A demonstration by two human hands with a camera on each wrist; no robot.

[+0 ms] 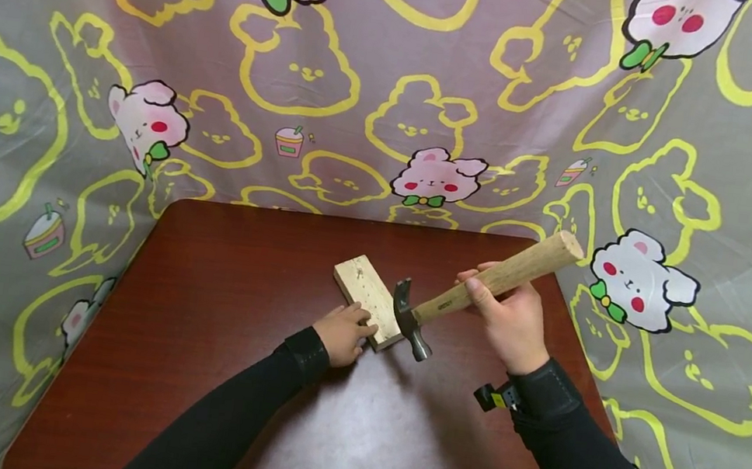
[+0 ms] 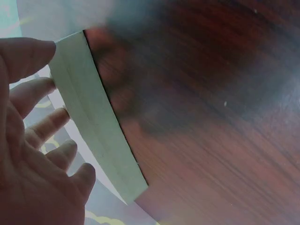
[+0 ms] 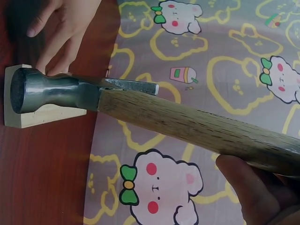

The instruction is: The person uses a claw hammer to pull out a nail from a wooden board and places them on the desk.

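Observation:
A pale wooden block [image 1: 368,298] lies slanted on the dark brown table [image 1: 210,324]. A small nail-like speck [image 1: 360,271] shows near its far end. My left hand [image 1: 344,334] rests against the block's near left edge with straight fingers [image 2: 42,126] touching the block [image 2: 93,117]. My right hand [image 1: 509,321] grips the wooden handle [image 1: 512,273] of a claw hammer. Its steel head [image 1: 410,323] hovers just above the block's near right corner. From the right wrist, the hammer head [image 3: 51,91] hangs over the block [image 3: 28,117], with the left hand [image 3: 61,28] behind it.
A cloth printed with bunnies [image 1: 437,78] hangs behind and drapes around the table on both sides. The table's far edge [image 1: 363,221] meets the cloth. Bare tabletop [image 1: 359,428] lies between my arms and to the left.

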